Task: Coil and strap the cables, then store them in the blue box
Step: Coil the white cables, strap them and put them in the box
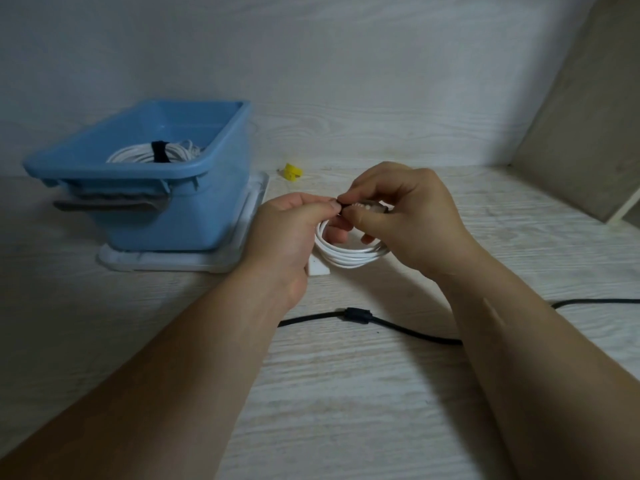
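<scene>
A coiled white cable (349, 256) hangs between my hands just above the table, with its white plug (318, 269) below my left hand. My left hand (284, 237) and my right hand (408, 216) both pinch a small dark strap (343, 206) at the top of the coil. The blue box (180, 202) stands at the left on a white lid. Inside it lies another white cable coil (138, 154) bound with a black strap (160, 151). A loose black cable (360, 316) runs across the table under my forearms.
A small yellow object (292, 171) lies behind my hands near the back wall. The white lid (221, 261) sticks out from under the box. A beige side panel (588, 133) closes the right side. Grey cloth (104, 202) hangs at the box's front.
</scene>
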